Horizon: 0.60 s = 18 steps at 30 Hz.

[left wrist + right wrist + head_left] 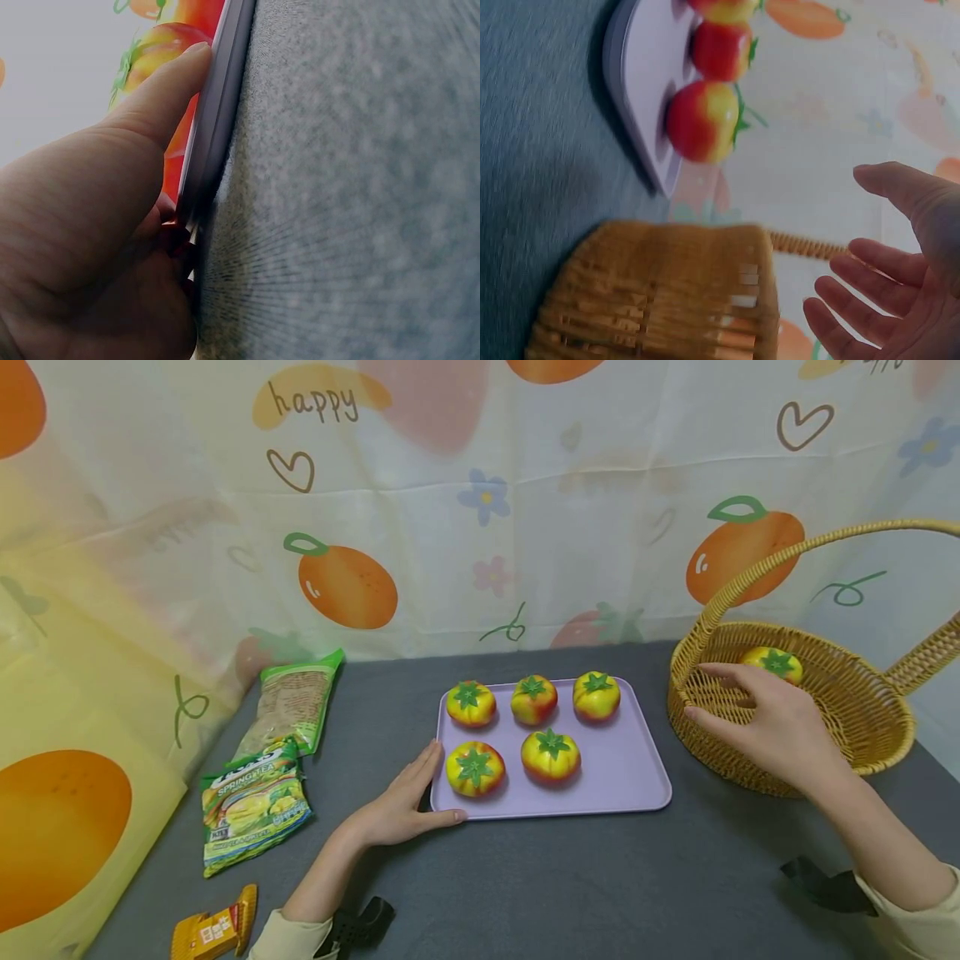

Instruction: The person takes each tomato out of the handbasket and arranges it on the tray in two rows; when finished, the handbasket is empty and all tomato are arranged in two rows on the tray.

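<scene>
The left hand (397,806) steadies the tray's (637,760) near-left corner, fingers flat. The right hand (765,722), fingers spread and empty, seems to reach over the basket (870,735) toward the last tomato (772,663); next it must close around it.

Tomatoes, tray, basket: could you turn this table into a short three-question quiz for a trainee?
1. How many tomatoes lie on the purple tray?
2. True or false: the left hand grips a tomato.
3. The right hand is: A) open over the basket rim; B) pressing the snack bag; C) lifting the tray.

Key
1. Five; a sixth tomato sits in the basket.
2. False: it rests against the tray's near left corner.
3. A.
</scene>
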Available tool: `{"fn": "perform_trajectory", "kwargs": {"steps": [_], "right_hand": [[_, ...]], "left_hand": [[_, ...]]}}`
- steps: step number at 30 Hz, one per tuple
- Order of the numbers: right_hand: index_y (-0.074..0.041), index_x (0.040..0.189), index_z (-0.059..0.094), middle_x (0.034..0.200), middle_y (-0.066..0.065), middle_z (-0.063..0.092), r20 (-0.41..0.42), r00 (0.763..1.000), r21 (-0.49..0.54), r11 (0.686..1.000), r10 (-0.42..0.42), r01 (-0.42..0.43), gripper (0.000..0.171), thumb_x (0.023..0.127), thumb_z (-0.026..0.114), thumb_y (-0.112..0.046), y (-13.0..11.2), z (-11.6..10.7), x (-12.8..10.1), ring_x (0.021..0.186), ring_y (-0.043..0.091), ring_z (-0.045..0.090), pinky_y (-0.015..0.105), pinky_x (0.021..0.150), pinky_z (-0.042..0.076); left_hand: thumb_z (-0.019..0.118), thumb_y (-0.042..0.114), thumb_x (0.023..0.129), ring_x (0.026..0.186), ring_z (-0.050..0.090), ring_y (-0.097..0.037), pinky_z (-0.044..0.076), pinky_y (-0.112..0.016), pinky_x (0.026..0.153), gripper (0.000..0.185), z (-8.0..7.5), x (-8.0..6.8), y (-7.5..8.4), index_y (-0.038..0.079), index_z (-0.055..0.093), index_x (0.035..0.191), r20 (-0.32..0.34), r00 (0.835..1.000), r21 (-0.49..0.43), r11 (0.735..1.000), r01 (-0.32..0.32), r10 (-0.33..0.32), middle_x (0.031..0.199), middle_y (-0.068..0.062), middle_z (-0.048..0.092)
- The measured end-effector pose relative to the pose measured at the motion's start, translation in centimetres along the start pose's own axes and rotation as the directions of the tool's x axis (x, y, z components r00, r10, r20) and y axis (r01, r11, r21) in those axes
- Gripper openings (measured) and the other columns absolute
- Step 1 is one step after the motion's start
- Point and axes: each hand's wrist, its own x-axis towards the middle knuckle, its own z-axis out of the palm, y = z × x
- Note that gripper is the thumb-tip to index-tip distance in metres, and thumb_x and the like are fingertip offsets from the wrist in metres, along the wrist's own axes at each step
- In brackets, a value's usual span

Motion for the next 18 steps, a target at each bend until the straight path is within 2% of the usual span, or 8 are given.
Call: {"fn": "perform_trajectory", "kwargs": {"steps": [9,13,18], "right_hand": [[-0.001,0.128,0.058,0.115,0.027,0.061,-0.016,0.998,-0.007,0.998,0.06,-0.06,0.057,0.085,0.077,-0.032,3.3,-1.2,0.7,0.097,0.047,0.062,0.061,0.08,0.042],[0.003,0.129,0.055,0.116,0.03,0.057,0.011,0.996,-0.062,0.994,0.09,-0.089,0.061,0.086,0.075,-0.035,4.6,-1.4,1.1,0.1,0.047,0.056,0.061,0.078,0.04],[0.008,0.131,0.049,0.118,0.034,0.05,0.062,0.992,-0.098,0.99,0.111,-0.105,0.064,0.086,0.074,-0.031,6.4,-1.7,1.8,0.101,0.047,0.048,0.059,0.074,0.038]], "left_hand": [[0.068,0.047,0.089,0.148,0.002,-0.032,0.005,-0.056,0.115,0.104,-0.1,0.0,-0.1,0.0,0.003,0.155,0.006,1.0,0.014,1.0,0.017,-0.017,0.162,-0.019,-0.002],[0.068,0.048,0.089,0.148,0.001,-0.03,0.005,-0.054,0.115,0.104,-0.1,0.0,-0.1,0.001,0.003,0.155,0.008,1.0,0.015,1.0,0.025,-0.025,0.162,-0.017,-0.003],[0.068,0.049,0.088,0.148,0.001,-0.029,0.005,-0.054,0.115,0.105,-0.1,0.1,-0.2,0.002,0.003,0.155,0.012,0.999,0.015,0.999,0.037,-0.037,0.162,-0.016,-0.003]]}}
